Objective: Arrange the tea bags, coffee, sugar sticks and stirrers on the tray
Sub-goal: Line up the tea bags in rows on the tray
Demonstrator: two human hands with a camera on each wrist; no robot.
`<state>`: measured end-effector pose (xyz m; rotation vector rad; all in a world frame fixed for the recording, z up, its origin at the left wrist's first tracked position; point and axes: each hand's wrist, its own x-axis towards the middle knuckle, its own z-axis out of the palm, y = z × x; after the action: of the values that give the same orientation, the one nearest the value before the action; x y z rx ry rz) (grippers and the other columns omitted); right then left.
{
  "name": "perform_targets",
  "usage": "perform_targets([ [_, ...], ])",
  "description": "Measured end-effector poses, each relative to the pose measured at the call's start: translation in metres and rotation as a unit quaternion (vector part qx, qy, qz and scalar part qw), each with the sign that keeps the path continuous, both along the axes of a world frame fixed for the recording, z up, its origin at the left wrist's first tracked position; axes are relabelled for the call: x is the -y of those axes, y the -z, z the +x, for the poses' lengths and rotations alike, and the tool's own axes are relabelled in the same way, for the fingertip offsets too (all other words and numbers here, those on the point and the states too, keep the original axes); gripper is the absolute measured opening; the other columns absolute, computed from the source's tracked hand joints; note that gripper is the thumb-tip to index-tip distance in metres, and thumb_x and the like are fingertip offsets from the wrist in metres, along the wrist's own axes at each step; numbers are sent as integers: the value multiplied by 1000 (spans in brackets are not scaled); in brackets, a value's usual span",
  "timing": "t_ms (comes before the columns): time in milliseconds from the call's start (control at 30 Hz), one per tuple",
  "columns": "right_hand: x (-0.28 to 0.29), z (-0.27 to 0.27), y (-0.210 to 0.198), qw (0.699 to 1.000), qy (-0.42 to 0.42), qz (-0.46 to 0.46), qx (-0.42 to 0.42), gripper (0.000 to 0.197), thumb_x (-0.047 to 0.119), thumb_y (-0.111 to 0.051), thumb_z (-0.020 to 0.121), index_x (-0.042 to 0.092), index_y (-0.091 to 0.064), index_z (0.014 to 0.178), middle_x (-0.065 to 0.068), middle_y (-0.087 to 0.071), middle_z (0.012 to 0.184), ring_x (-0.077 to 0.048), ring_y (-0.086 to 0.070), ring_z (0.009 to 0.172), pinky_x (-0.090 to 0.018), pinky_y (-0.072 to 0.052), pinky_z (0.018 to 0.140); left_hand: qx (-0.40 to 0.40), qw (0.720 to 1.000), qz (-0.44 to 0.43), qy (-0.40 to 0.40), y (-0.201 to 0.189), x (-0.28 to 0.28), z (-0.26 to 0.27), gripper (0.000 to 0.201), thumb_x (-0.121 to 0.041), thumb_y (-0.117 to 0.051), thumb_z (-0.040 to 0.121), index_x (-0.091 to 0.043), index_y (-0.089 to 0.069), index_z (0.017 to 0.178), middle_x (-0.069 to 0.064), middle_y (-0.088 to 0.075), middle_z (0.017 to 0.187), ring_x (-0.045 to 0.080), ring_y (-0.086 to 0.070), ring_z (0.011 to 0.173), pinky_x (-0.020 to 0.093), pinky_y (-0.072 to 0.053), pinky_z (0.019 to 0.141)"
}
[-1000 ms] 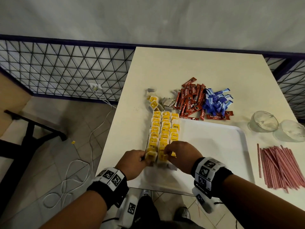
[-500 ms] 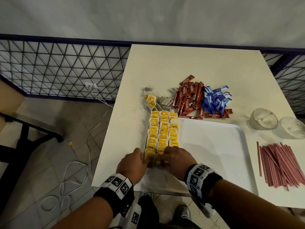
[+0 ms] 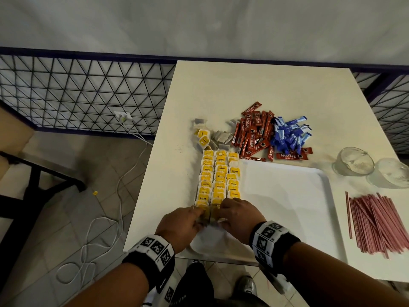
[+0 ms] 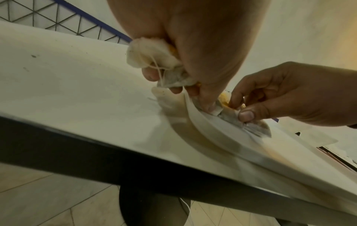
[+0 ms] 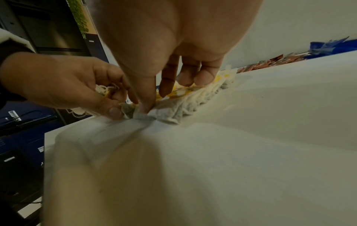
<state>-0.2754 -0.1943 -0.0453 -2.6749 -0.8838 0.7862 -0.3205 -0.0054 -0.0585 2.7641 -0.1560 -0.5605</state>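
Note:
Three rows of tea bags (image 3: 218, 178) with yellow tags lie along the left side of the white tray (image 3: 287, 207). At the rows' near end, my left hand (image 3: 202, 214) grips a small bunch of tea bags (image 4: 154, 56) in its curled fingers. Its thumb presses a bag on the tray. My right hand (image 3: 219, 214) pinches the nearest tea bag (image 5: 170, 113) between thumb and fingers. Beyond the tray lie loose tea bags (image 3: 204, 138), red coffee sticks (image 3: 252, 134) and blue sugar sticks (image 3: 287, 136). Pink stirrers (image 3: 376, 222) lie to the right of the tray.
Two glass cups (image 3: 354, 161) (image 3: 394, 176) stand on the table to the right, beyond the stirrers. The tray's near edge overhangs the table edge (image 3: 137, 218). A wire fence (image 3: 88, 91) and a white cable (image 3: 99, 240) on the floor are to the left.
Both hands have stayed at the near end of the tea bag rows and drawn closer together over the nearest bags. The rows look a little tighter.

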Motion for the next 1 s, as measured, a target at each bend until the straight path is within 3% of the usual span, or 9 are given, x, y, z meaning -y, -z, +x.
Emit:
perform_targets([
  [167, 0, 1, -3, 999, -12, 22, 25, 44, 43, -34, 81, 24, -69, 99, -2, -60, 102, -30, -57, 90, -39, -49, 78, 5, 1000, -24, -13, -3, -1, 1, 34, -46, -55, 89, -31, -55, 120, -5, -64, 110, 19, -60, 102, 31, -47, 80],
  [267, 1, 6, -15, 993, 35, 104, 34, 45, 45, -35, 82, 21, -70, 98, -2, -62, 96, -26, -59, 85, -38, -51, 73, 7, 963, -219, -159, -11, -1, 2, 30, -55, -67, 78, -29, -59, 91, -6, -66, 81, 11, -60, 69, 29, -47, 65],
  [300, 0, 8, -21, 988, 58, 136, 33, 38, 40, -40, 86, 21, -70, 99, -1, -63, 96, -23, -59, 82, -34, -50, 73, -18, 916, -320, -242, -16, 1, 4, 37, -62, -63, 77, -27, -58, 87, -2, -64, 73, 12, -56, 56, 29, -44, 55],
  [433, -8, 21, -48, 968, 96, 231, 17, 19, 26, -54, 95, 20, -69, 105, 5, -64, 99, -1, -45, 76, -8, -34, 69, -168, 616, -626, -448, -39, 13, 15, 65, -71, -28, 88, -15, -56, 106, 12, -55, 63, 18, -46, 37, 19, -34, 41],
  [567, -13, 26, -61, 968, 77, 238, -5, 17, 31, -59, 92, 24, -70, 103, 6, -61, 96, -1, -45, 78, -15, -34, 71, -193, 540, -697, -431, -56, 22, 21, 70, -69, -21, 88, -14, -47, 122, 11, -54, 66, 19, -47, 42, 16, -35, 40],
  [733, -10, 24, -67, 974, 84, 212, -11, 21, 36, -66, 85, 25, -70, 102, 8, -49, 94, 3, -42, 80, -11, -29, 69, -183, 520, -721, -420, -66, 34, 23, 63, -66, -25, 89, -19, -47, 125, 10, -55, 77, 15, -48, 43, 13, -36, 37],
  [833, -8, 22, -71, 971, 107, 211, -19, 14, 35, -68, 82, 21, -67, 86, 4, -49, 96, -4, -45, 79, -19, -32, 70, -179, 551, -713, -394, -68, 39, 23, 62, -66, -28, 86, -20, -50, 123, 11, -56, 78, 18, -49, 45, 14, -36, 39],
  [900, -6, 21, -76, 963, 121, 240, -26, 8, 30, -68, 84, 23, -65, 84, 5, -53, 93, 1, -45, 73, -19, -33, 67, -176, 596, -692, -367, -64, 41, 20, 66, -69, -34, 78, -21, -53, 118, 8, -56, 73, 19, -47, 47, 15, -33, 43],
  [1000, 0, 22, -85, 957, 137, 252, -39, 6, 29, -62, 89, 26, -68, 88, 15, -57, 87, 1, -49, 70, -18, -38, 66, -131, 740, -581, -313, -56, 38, 11, 56, -73, -50, 80, -27, -59, 111, 7, -59, 82, 24, -42, 57, 21, -28, 47],
])
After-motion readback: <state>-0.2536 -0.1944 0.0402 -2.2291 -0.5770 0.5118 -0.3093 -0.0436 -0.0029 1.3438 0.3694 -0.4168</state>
